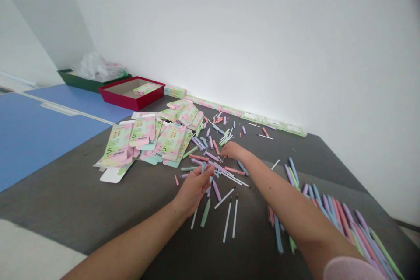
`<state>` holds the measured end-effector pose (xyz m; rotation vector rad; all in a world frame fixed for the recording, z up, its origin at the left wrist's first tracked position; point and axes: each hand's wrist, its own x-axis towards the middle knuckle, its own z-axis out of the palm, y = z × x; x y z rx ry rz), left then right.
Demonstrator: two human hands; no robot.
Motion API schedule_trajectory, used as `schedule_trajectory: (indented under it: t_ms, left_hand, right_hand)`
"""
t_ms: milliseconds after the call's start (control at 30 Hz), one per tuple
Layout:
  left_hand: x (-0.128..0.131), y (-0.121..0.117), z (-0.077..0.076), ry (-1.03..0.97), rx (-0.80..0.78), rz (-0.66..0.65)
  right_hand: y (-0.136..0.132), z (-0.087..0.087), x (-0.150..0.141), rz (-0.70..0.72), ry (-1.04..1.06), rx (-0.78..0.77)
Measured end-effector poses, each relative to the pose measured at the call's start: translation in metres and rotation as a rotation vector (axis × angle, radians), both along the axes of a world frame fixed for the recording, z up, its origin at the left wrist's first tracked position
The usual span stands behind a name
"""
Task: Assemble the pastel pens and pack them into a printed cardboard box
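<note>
My left hand (194, 185) is closed around a light blue pen barrel (204, 167), whose upper end sticks out above the fingers. Farther forward, my right hand (231, 150) reaches into the scattered pen parts with its fingertips pinched together; what they grip, if anything, I cannot make out. Around both hands lie pastel barrels and caps, among them a coral barrel (198, 157) and a purple piece (216, 190). A green barrel (205, 213) and several white refills (227, 219) lie nearer to me.
Flat printed cartons (120, 142) are heaped on the left of the dark table (65, 192). Behind them stand a red tray (136, 103) and a green tray (92, 84) with plastic bags. Small boxes (251, 117) line the wall. Rows of pens (341, 216) lie at right.
</note>
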<state>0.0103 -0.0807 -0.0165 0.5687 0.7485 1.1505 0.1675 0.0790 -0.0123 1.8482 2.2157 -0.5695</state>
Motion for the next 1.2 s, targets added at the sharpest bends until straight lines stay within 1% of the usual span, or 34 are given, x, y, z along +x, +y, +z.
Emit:
schedule_trajectory:
  t_ms: [167, 333, 433, 567, 700, 800, 900, 1033, 1133, 1200]
  left_hand:
    - [0.001, 0.0, 0.0, 0.018, -0.016, 0.015]
    - [-0.001, 0.002, 0.0, 0.006, 0.013, 0.012]
    - [-0.001, 0.002, -0.001, 0.007, 0.003, 0.014]
    - [-0.001, 0.003, -0.002, 0.007, -0.008, 0.016]
    - [-0.002, 0.005, 0.001, -0.001, -0.01, 0.035]
    - [-0.003, 0.008, 0.004, -0.029, 0.001, 0.064]
    - [-0.004, 0.009, 0.005, -0.047, -0.026, 0.078]
    - [-0.002, 0.007, 0.005, -0.02, -0.064, 0.061]
    - [-0.002, 0.004, 0.005, -0.02, -0.066, 0.043]
    - [-0.002, 0.004, 0.005, -0.018, -0.087, 0.044]
  right_hand:
    - [0.003, 0.004, 0.019, -0.023, 0.025, 0.06]
    - [0.004, 0.009, 0.035, -0.044, 0.009, 0.093]
    - [-0.004, 0.007, 0.032, -0.009, 0.013, 0.08]
    - [-0.019, 0.0, 0.019, 0.035, 0.028, 0.069]
    - [-0.026, -0.001, 0.012, 0.006, 0.036, 0.122]
    - [-0.024, 0.003, 0.016, -0.029, 0.054, 0.182]
    - [-0.016, 0.009, 0.031, -0.069, 0.063, 0.234]
    - [0.002, 0.013, 0.064, -0.159, 0.05, 0.288]
    - [0.015, 0.009, 0.085, -0.203, 0.048, 0.319]
    - [0.023, 0.003, 0.091, -0.206, 0.059, 0.342]
